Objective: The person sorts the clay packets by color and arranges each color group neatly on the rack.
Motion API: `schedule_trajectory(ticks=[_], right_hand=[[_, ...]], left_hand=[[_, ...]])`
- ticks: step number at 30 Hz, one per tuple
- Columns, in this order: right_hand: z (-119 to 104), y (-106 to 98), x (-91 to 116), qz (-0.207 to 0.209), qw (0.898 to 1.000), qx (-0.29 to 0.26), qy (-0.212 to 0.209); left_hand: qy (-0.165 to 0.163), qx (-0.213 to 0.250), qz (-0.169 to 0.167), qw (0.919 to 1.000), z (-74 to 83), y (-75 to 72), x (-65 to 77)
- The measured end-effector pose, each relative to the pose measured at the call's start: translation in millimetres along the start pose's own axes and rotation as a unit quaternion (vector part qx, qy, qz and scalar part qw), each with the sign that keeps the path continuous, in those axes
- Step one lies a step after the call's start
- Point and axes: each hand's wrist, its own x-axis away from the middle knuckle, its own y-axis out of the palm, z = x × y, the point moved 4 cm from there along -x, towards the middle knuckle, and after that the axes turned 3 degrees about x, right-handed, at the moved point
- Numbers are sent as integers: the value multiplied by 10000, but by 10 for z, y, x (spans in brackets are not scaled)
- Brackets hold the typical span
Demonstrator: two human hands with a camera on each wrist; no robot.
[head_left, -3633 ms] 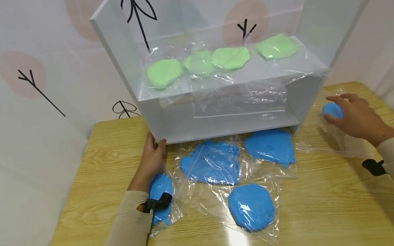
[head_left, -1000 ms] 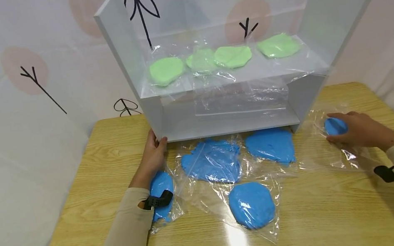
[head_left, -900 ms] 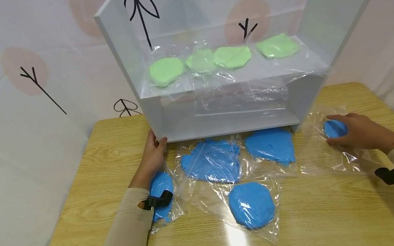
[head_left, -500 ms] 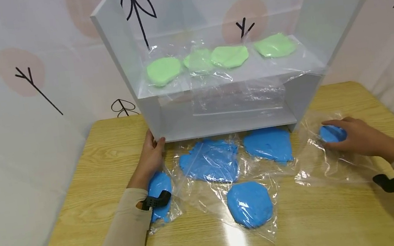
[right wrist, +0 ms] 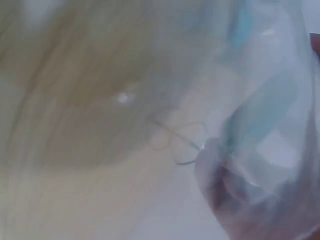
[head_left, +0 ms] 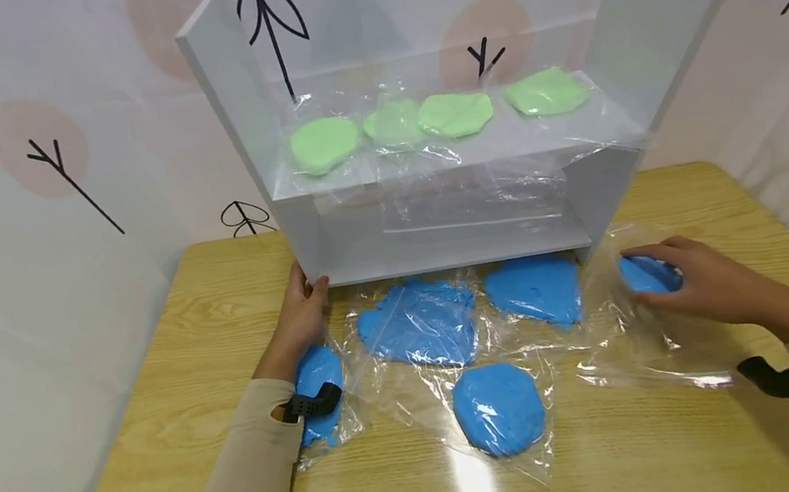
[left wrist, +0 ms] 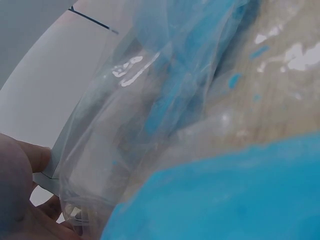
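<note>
At the right of the head view my right hand (head_left: 710,281) pinches a flat blue dough-like lump (head_left: 644,276) in a clear plastic bag (head_left: 630,356), whose loose end trails toward the front. The right wrist view, blurred, has the blue lump (right wrist: 265,107) behind the film. My left hand (head_left: 301,314) grips the lower left corner of a white shelf unit (head_left: 459,249), thumb on its front edge. Beneath my left wrist lies another bagged blue lump (head_left: 319,383); it fills the lower part of the left wrist view.
Three more bagged blue lumps lie before the shelf: a ragged one (head_left: 424,322), one at its right front (head_left: 537,289) and a rounder one nearer (head_left: 499,409). Several bagged green lumps (head_left: 455,114) sit on the upper shelf, film hanging over its edge. Patterned cloth backs the wooden table (head_left: 187,443).
My right hand, first over the blue lump at the far right, has taken hold of it, then drawn it nearer and left toward the shelf. My left hand keeps its place on the shelf corner.
</note>
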Motion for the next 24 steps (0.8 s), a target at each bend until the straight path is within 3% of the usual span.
schedule_trajectory(ticks=[2,6,13,24], right_hand=[[-79,-15,-1,38,10000,-11,-37],[-216,-26,11,57,9999,-71,-118],[-484,-54,1,42,9996,-94,-280],[-835,-196,-128,468,9959,31,-777]], left_hand=[[-66,-9,-30,10000,92,3,58],[-39,10,-24,10000,58,2,30],[52,88,34,9999,-213,-11,-130],[144,85,121,9998,-280,-8,-149]])
